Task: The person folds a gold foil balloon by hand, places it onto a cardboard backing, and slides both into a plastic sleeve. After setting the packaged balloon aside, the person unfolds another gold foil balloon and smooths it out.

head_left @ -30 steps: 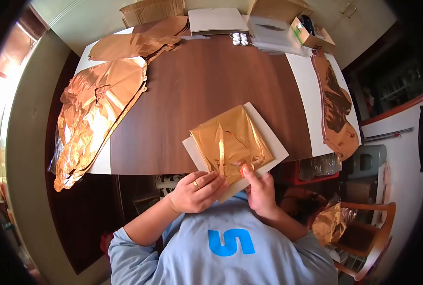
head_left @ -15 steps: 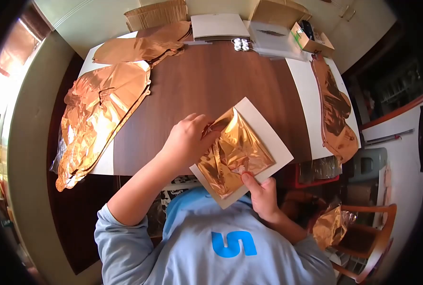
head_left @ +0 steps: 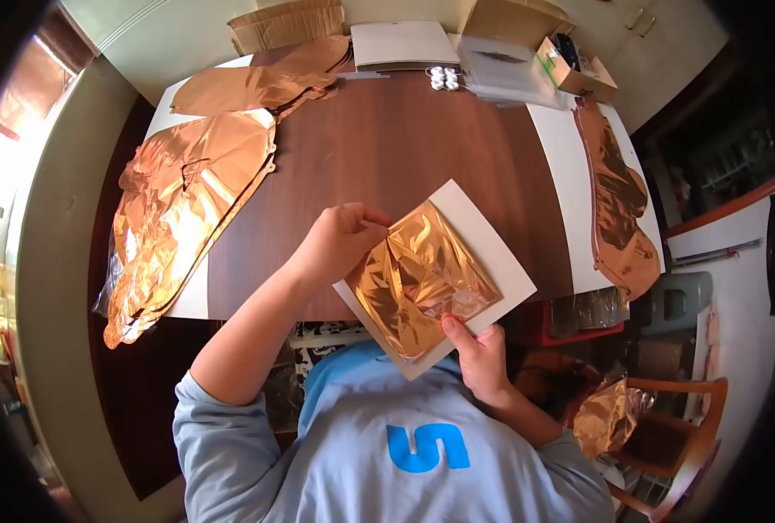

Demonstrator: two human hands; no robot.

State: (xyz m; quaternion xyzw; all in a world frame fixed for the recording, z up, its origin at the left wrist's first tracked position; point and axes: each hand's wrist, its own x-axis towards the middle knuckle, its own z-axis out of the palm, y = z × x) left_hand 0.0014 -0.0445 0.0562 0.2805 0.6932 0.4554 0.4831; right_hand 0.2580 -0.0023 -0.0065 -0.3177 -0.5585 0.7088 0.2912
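A folded gold foil sheet (head_left: 418, 279) lies on a square white card (head_left: 492, 253), tilted above the table's front edge. My right hand (head_left: 481, 356) holds the card's lower right edge, its thumb pressed on the foil and its fingers behind. At the upper left edge of the foil my left hand (head_left: 344, 242) is closed, thumb and fingertips together in a pinch on the foil. Clear wrap seems to show near the right thumb.
Large copper foil pieces (head_left: 191, 192) cover the table's left side; more foil (head_left: 618, 200) lies at the right. At the back are a white box (head_left: 400, 45), white rolls (head_left: 443, 78), plastic sleeves (head_left: 505, 74) and a small carton (head_left: 583, 77). A chair (head_left: 701, 427) stands lower right.
My left hand has shifted slightly left and up along the foil's edge, uncovering more foil. The right hand and card have barely moved.
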